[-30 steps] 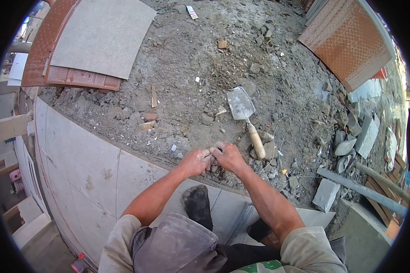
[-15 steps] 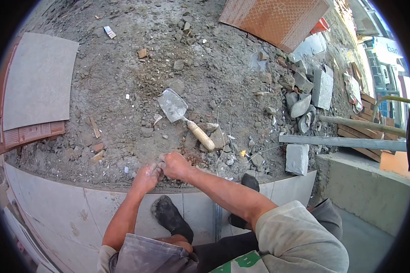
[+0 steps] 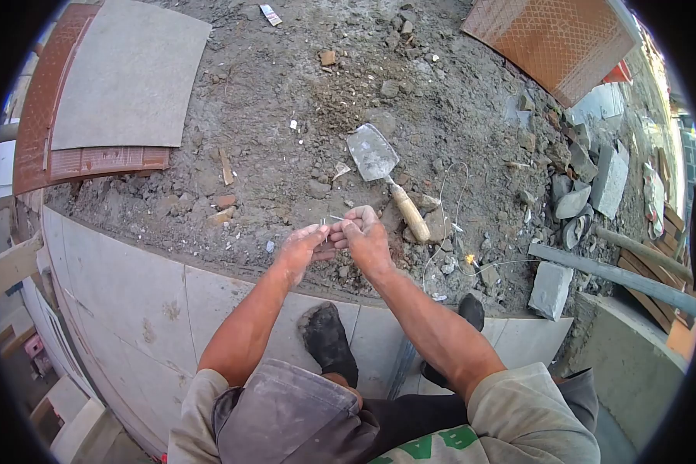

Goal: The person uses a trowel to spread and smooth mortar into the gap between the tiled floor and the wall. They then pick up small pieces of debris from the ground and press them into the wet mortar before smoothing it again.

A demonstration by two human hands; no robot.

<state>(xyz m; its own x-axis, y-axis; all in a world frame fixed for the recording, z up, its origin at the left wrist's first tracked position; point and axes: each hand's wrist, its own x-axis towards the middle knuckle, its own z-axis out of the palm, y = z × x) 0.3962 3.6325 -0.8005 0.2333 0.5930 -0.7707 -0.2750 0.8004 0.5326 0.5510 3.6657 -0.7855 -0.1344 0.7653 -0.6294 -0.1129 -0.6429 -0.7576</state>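
My left hand point(image 3: 303, 251) and my right hand point(image 3: 366, 241) meet above the rubble at the tile edge, fingertips almost touching. Closed fingers of the right pinch a thin pale sliver point(image 3: 336, 217), too small to name. Bent in toward it, the left's fingers seem to grip something tiny that I cannot make out. Just beyond the right hand lies a trowel point(image 3: 373, 153), its wooden handle point(image 3: 410, 215) pointing back toward me. A thin string point(image 3: 462, 197) loops over the ground to the right of the handle.
Pale floor tiles point(image 3: 224, 298) run under my feet. Large tiles point(image 3: 131, 73) are stacked at the left, and a brown tile point(image 3: 553, 42) lies at the upper right. A concrete block point(image 3: 551, 290), a metal bar point(image 3: 619, 278) and broken stones point(image 3: 576, 203) lie at the right.
The view has turned, so the trowel and tiles sit farther right and higher. My hands, earlier clasped close together, are now slightly apart with their fingers more extended, and thin pieces show between them.
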